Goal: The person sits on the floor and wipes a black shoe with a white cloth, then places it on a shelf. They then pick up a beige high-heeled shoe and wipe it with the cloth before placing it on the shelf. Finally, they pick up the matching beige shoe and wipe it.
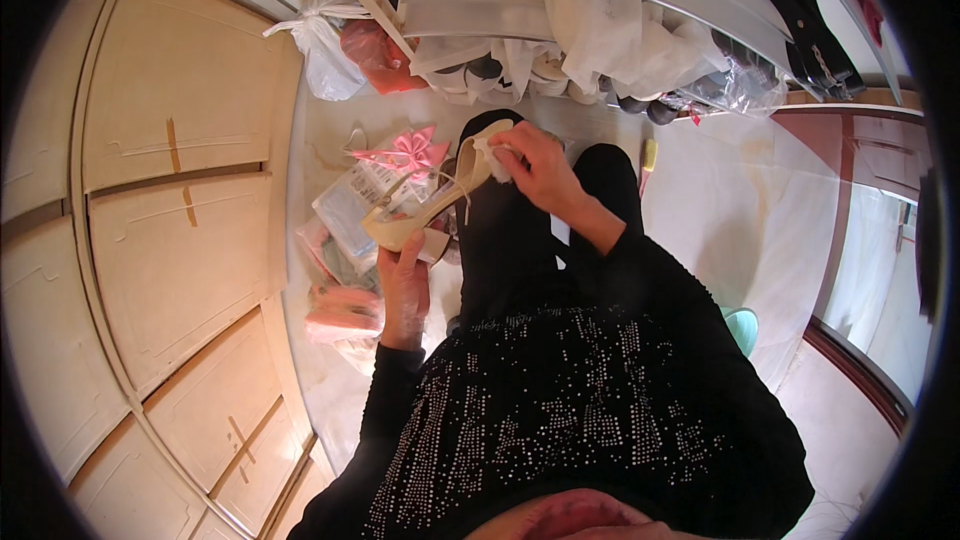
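My left hand grips a cream high-heeled sandal by its heel end, with the block heel beside my fingers. The sandal lies slantwise above my left knee, its toe towards the upper right and its thin straps hanging loose. A white wad of tissue or cloth is pinched in my right hand, against the toe part of the sandal. On the floor to the left are a pink ribbon bow and clear plastic packets.
Wooden cabinets line the left side. Ahead, a shoe rack holds wrapped shoes; a white plastic bag and a red bag stand beside it. A yellow brush and a green basin are at the right.
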`<state>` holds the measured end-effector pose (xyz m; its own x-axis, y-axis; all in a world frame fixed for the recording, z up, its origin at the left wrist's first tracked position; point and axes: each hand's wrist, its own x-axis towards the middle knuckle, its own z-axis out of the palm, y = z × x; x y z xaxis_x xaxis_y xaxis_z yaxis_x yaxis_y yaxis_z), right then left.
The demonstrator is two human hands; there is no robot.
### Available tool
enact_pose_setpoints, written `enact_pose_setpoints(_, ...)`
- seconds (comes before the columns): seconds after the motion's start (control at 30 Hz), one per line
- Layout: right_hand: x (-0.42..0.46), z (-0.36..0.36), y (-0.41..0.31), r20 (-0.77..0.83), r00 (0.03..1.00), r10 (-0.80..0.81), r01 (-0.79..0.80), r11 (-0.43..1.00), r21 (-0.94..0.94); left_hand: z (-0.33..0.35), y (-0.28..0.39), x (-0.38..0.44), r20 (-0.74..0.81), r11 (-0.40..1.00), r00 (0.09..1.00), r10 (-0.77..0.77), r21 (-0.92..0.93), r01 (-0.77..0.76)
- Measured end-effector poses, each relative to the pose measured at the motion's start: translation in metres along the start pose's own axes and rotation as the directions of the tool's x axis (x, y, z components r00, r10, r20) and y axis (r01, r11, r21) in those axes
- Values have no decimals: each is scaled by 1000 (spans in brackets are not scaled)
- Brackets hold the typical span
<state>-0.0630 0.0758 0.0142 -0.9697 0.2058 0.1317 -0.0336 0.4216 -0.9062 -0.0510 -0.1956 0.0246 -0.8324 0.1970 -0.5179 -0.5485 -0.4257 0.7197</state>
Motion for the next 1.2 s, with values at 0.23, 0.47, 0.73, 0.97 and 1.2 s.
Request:
enact_pose_setpoints(0.23,19,-8,13,62,995,73,-72,997,-22,11,4,-4,1,997,999,41,72,-41)
enact_pose_setpoints(0.47,7,-11,9,60,994,90,-89,996,-21,5,-2,-3,33,978,996,84,188,-89)
enact_pose_setpoints(0.73,21,-26,30,59,995,84,-79,994,-78,6,3,-5,271,875,955,122,425,-233)
enact_pose_setpoints(0.97,16,-10,94,-28,998,64,-68,986,-150,-2,2,1,428,587,884,188,673,-451)
enact_pose_setpoints(1.2,14,3,59,5,1000,-8,8,997,-82,-6,-4,0,434,593,872,226,649,-476)
